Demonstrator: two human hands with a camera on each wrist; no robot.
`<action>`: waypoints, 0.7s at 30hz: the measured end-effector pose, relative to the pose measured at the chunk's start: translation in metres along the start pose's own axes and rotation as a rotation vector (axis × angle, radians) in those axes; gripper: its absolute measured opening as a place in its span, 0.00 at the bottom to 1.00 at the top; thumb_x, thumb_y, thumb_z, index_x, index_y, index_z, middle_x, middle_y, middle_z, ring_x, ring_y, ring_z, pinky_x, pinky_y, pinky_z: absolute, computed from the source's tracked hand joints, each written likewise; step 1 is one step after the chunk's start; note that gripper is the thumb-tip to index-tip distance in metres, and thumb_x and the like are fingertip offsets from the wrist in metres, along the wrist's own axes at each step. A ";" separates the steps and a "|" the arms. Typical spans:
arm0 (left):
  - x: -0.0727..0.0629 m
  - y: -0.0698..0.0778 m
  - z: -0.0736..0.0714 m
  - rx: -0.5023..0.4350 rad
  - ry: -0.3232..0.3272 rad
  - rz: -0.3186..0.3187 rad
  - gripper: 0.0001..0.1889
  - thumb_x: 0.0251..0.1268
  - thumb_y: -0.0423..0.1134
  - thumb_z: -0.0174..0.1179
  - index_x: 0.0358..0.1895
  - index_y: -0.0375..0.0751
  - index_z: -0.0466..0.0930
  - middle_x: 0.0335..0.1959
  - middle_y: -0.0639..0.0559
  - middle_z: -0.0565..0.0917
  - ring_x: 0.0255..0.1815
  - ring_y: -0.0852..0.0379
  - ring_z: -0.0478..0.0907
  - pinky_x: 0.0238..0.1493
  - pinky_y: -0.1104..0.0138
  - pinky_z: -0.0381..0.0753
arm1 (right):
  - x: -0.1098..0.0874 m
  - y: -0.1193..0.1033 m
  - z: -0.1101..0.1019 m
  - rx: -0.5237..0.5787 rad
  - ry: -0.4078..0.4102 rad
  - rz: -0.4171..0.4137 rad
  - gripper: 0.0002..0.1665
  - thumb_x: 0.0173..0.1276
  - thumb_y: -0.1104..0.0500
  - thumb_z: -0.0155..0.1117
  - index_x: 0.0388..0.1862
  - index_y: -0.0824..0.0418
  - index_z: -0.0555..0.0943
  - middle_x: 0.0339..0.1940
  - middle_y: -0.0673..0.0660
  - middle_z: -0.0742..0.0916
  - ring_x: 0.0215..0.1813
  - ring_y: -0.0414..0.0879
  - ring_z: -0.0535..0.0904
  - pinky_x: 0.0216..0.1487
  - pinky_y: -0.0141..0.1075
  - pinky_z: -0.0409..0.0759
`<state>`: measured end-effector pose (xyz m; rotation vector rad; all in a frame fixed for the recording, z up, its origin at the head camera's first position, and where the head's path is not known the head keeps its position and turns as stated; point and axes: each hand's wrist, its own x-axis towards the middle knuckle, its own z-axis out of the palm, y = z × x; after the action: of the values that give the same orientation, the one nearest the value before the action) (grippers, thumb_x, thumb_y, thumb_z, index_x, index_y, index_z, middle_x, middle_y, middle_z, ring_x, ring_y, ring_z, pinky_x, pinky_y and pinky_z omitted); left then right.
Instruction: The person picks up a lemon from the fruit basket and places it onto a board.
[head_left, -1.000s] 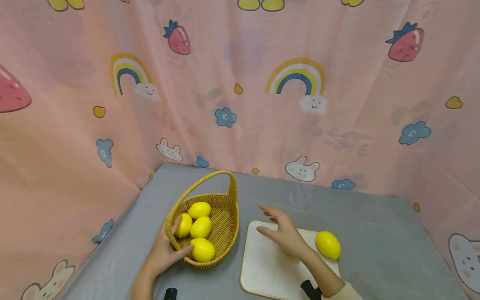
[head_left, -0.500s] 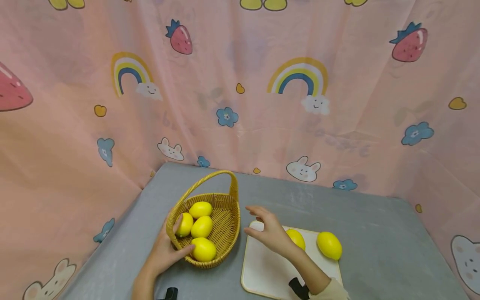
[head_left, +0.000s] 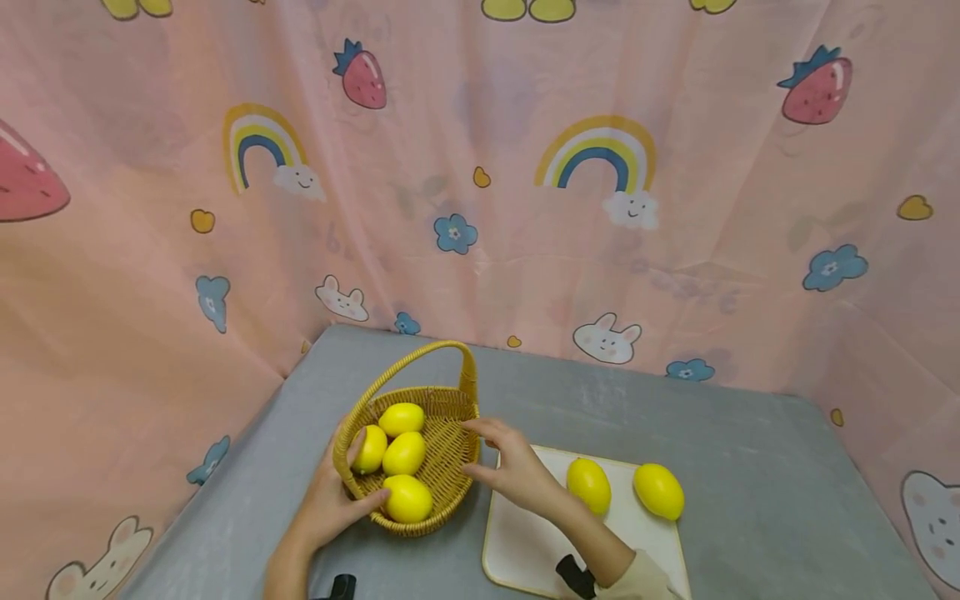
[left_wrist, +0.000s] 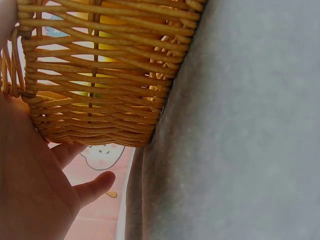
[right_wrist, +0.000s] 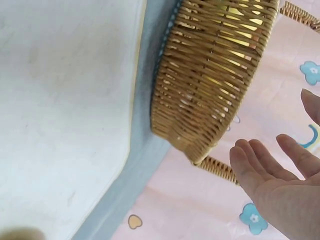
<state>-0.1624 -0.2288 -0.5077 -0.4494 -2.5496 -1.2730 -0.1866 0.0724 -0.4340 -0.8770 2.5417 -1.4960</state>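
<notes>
A yellow wicker basket with an arched handle stands left of centre, holding several lemons. My left hand grips its left side, the thumb over the rim by the nearest lemon. In the left wrist view, the woven wall of the basket hides part of that hand. At the basket's right rim is my right hand, fingers apart and nothing in its grasp. The right wrist view has this hand beside the basket handle. Two more lemons lie on a white board: one lemon nearer, another lemon at its right edge.
Grey cloth covers the table. Behind and at both sides hangs a pink printed curtain. The white board lies just right of the basket, under the right forearm.
My right hand has moved left from over the white board to the basket's rim, uncovering the nearer lemon on the board. The left hand and basket have stayed in place.
</notes>
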 end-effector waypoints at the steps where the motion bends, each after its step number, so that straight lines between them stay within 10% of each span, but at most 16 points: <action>1: 0.000 0.000 0.000 -0.002 0.000 0.002 0.51 0.51 0.46 0.76 0.74 0.25 0.59 0.79 0.29 0.43 0.75 0.27 0.47 0.66 0.31 0.51 | 0.001 -0.001 0.002 0.004 -0.007 0.005 0.31 0.65 0.65 0.70 0.67 0.69 0.74 0.65 0.65 0.78 0.67 0.60 0.72 0.62 0.54 0.73; 21: 0.000 -0.002 0.001 0.010 0.014 0.032 0.50 0.51 0.46 0.77 0.73 0.24 0.60 0.78 0.29 0.45 0.75 0.28 0.50 0.65 0.32 0.54 | 0.023 -0.010 0.037 -0.048 -0.401 -0.240 0.25 0.63 0.79 0.55 0.56 0.64 0.84 0.57 0.54 0.86 0.64 0.42 0.76 0.66 0.37 0.71</action>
<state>-0.1632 -0.2289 -0.5096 -0.4763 -2.5257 -1.2475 -0.1895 0.0279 -0.4396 -1.3726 2.2481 -1.1628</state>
